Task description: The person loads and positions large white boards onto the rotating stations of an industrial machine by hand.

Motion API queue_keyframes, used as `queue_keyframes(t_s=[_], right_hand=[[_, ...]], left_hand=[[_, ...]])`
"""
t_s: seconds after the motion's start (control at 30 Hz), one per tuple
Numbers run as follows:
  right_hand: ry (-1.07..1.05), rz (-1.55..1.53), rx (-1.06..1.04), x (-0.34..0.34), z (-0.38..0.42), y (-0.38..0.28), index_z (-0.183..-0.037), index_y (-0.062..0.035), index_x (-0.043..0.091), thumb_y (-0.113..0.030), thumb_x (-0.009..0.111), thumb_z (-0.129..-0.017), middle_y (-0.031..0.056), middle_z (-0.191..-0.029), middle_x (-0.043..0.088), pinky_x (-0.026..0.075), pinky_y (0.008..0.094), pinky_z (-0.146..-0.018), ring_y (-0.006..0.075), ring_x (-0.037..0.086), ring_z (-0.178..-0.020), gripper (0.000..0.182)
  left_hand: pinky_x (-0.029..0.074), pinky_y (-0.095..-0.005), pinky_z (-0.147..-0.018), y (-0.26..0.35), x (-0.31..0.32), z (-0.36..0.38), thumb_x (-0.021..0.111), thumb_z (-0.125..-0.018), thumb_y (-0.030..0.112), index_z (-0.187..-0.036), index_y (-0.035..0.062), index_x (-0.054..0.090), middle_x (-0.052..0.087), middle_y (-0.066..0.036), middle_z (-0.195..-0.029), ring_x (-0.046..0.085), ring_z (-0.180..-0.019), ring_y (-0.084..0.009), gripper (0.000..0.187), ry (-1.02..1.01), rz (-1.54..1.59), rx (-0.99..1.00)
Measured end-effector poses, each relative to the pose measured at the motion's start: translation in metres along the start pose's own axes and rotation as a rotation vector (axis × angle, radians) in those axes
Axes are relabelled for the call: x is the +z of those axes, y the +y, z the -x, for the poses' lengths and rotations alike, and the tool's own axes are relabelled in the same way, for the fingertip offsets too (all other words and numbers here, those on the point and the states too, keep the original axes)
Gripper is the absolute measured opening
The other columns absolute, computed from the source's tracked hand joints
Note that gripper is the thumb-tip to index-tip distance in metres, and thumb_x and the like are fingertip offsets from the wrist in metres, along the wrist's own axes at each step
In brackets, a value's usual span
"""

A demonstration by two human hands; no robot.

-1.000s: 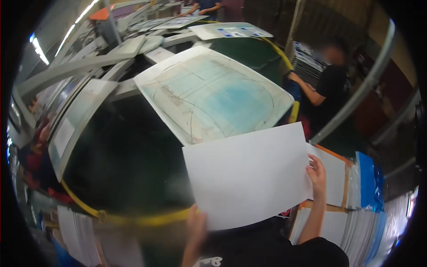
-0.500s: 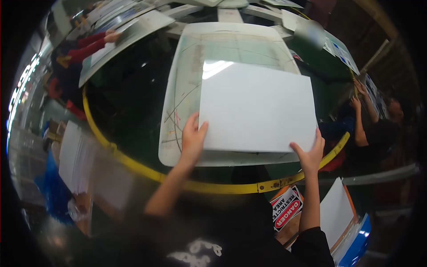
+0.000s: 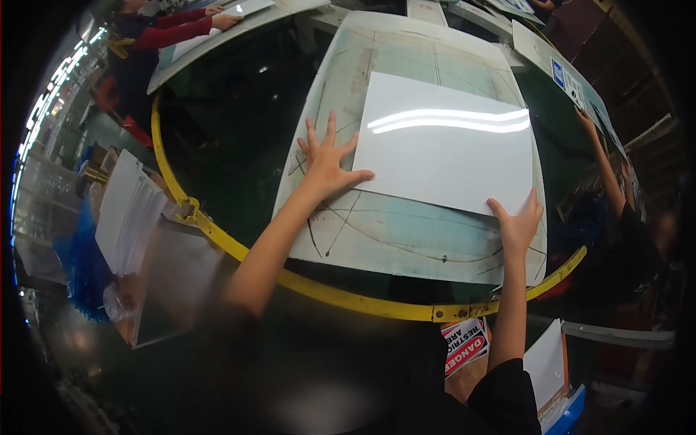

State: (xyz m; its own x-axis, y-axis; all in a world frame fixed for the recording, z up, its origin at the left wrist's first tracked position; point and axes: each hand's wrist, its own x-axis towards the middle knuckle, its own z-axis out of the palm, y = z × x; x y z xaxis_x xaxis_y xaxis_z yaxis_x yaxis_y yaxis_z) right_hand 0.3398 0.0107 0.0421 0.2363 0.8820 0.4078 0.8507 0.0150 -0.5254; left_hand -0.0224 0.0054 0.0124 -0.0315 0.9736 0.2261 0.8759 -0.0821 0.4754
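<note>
Fingers of the left hand [image 3: 330, 168] are spread wide, the thumb over the left edge of the white sheet [image 3: 444, 145]; the right hand [image 3: 519, 221] has its thumb and fingers parted at the sheet's near right corner; the sheet lies on the stained platen [image 3: 406, 232], its glossy face up; the yellow rail [image 3: 348, 296] curves around the platen's near side; red-and-white signs [image 3: 465, 345] sit beyond that rail, nearer the person.

It was a printing workshop: rounded flat platens [image 3: 493, 69] stood around a curved yellow metal rail [image 3: 348, 299], with stacked white sheets [image 3: 123, 217] and a red-and-black printed "DANGER" sign [image 3: 464, 348] nearby.
</note>
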Motion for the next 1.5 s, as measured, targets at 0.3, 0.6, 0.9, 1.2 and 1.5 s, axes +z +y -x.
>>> queue_keyframes(t_s=[0.3,0.6,0.9,1.2,1.5], right_hand=[[-0.075,-0.031,0.005,0.010,-0.005,0.003,-0.126,-0.0012,0.041,-0.032,0.079,-0.060,0.0204,-0.111,0.043,0.040,0.0397,-0.089,0.0348,0.047,-0.104,0.082],[-0.093,-0.030,-0.023,0.013,-0.006,0.001,-0.123,-0.0036,0.044,-0.032,0.079,-0.059,0.0187,-0.105,0.045,0.041,0.0386,-0.086,0.0334,0.048,-0.099,0.078],[-0.113,-0.028,0.036,0.023,-0.003,0.009,-0.128,0.0013,0.040,-0.032,0.079,-0.059,0.0206,-0.108,0.045,0.040,0.0391,-0.088,0.0353,0.049,-0.101,0.086],[-0.152,0.113,0.116,0.022,-0.007,0.010,-0.127,0.0001,0.044,-0.040,0.081,-0.057,0.0232,-0.117,0.045,0.036,0.0419,-0.095,0.0366,0.047,-0.110,0.089],[-0.148,0.100,0.118,0.023,-0.006,0.010,-0.131,-0.0031,0.041,-0.045,0.078,-0.057,0.0209,-0.116,0.046,0.027,0.0463,-0.098,0.0359,0.045,-0.110,0.093]], left_hand=[[-0.014,-0.0701,-0.092,-0.002,-0.004,-0.001,0.067,-0.059,0.064,-0.124,0.0228,0.056,-0.005,-0.013,-0.151,-0.025,-0.129,-0.0482,0.078,-0.080,-0.103,-0.063],[-0.016,-0.0733,-0.087,-0.006,-0.004,-0.002,0.062,-0.060,0.070,-0.126,0.0242,0.054,-0.009,-0.017,-0.149,-0.031,-0.125,-0.0494,0.080,-0.158,-0.179,-0.081],[-0.014,-0.0749,-0.087,-0.001,-0.004,0.001,0.064,-0.060,0.067,-0.125,0.0268,0.054,-0.004,-0.016,-0.150,-0.027,-0.127,-0.0495,0.077,-0.103,-0.186,-0.113],[-0.012,-0.0764,-0.086,0.001,0.000,0.004,0.068,-0.059,0.062,-0.121,0.0268,0.058,0.004,-0.015,-0.150,-0.022,-0.129,-0.0482,0.071,-0.024,-0.203,-0.104],[-0.012,-0.0753,-0.087,0.009,-0.003,0.008,0.066,-0.061,0.062,-0.116,0.0326,0.061,0.008,-0.012,-0.150,-0.019,-0.132,-0.0451,0.062,-0.011,-0.249,-0.119]])
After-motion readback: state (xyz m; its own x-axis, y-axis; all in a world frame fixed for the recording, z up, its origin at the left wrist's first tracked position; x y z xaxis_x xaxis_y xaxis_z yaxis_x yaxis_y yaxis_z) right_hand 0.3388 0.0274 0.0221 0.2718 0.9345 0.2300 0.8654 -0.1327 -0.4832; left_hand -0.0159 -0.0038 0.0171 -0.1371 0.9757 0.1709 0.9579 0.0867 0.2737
